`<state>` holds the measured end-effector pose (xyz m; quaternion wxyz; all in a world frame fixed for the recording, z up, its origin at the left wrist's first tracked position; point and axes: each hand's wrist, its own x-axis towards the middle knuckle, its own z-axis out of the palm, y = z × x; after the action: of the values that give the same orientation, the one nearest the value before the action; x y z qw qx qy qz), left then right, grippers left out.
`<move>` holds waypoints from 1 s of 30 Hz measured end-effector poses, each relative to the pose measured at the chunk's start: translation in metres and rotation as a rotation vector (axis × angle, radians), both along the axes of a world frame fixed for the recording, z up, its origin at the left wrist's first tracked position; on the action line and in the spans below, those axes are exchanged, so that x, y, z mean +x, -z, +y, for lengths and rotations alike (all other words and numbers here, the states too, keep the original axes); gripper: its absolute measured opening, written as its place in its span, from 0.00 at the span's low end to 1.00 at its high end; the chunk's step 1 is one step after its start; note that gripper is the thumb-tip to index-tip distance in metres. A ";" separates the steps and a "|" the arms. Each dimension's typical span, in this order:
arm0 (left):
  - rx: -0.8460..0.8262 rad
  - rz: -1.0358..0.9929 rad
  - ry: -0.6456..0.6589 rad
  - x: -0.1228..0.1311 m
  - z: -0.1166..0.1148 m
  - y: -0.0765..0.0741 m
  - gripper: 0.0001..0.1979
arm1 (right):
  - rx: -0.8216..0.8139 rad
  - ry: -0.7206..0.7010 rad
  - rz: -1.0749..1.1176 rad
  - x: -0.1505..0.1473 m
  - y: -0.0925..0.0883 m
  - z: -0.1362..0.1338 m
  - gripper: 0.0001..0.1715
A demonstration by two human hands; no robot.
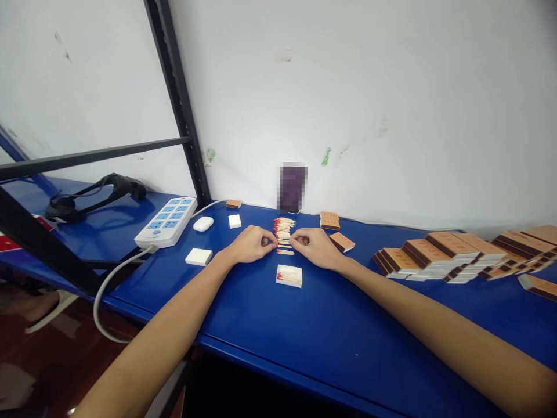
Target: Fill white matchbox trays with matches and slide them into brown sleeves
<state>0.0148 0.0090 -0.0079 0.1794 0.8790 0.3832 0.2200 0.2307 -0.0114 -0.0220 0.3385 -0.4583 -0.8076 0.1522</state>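
Note:
A row of red-headed matchsticks [284,224] lies on the blue table, piled at the far end and spread singly toward me. My left hand [253,244] is pinched at the red-headed end of a matchstick [284,242] in this row. Opposite it, my right hand [317,246] pinches the plain end of the matchstick. The fingertips partly cover both ends. Just in front of the row sits a white matchbox tray [296,283] with some matches inside. Beyond my right hand are an orange-brown matchbox [342,242] and a small stack of matchboxes [329,220].
Many matchboxes [452,247] are stacked at right. White boxes [199,256], a white rounded case [203,223] and a power strip [167,222] stand at left, beside a black rack post [185,110]. A pixelated dark panel [292,188] leans on the wall.

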 end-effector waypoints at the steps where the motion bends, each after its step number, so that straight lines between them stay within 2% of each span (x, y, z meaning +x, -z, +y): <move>1: 0.001 0.004 -0.001 0.000 0.000 0.000 0.11 | -0.002 0.000 0.001 0.000 0.000 0.000 0.15; 10: -0.034 0.019 0.029 -0.001 -0.002 -0.003 0.10 | -0.025 0.020 -0.001 0.000 0.003 0.005 0.10; 15: -0.086 -0.047 0.036 -0.001 -0.002 -0.004 0.11 | -0.030 0.032 -0.014 0.000 0.002 0.005 0.08; 21: 0.036 0.010 -0.046 -0.004 0.004 0.001 0.13 | -0.070 0.028 -0.005 0.000 0.002 0.005 0.06; 30: 0.043 0.034 -0.012 -0.004 0.004 0.001 0.11 | -0.044 -0.009 -0.012 0.000 0.000 0.002 0.07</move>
<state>0.0112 0.0131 -0.0092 0.1528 0.8838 0.3867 0.2145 0.2306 -0.0092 -0.0225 0.3230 -0.4630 -0.8079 0.1688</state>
